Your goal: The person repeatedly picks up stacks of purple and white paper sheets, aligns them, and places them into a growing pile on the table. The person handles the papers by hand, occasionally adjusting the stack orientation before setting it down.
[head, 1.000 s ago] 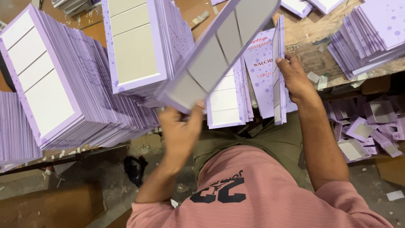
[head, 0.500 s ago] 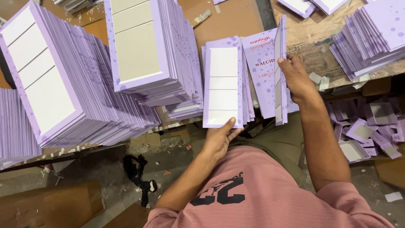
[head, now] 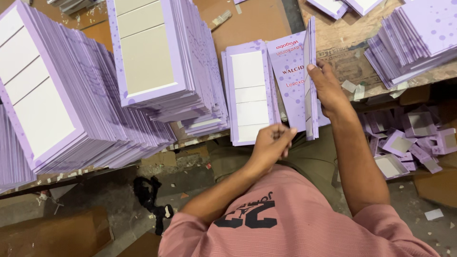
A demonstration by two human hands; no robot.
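We see left hand (head: 271, 145), fingers curled, pinching near edge of flat card stack (head: 250, 90); stack's long axis runs straight away from hand. Right hand (head: 328, 88) grips upright card bundle (head: 311, 76) just beside.

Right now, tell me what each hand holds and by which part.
The right hand grips an upright bundle of lilac cards along its side edge. The left hand rests at the flat stack's near edge, gripping nothing visibly.
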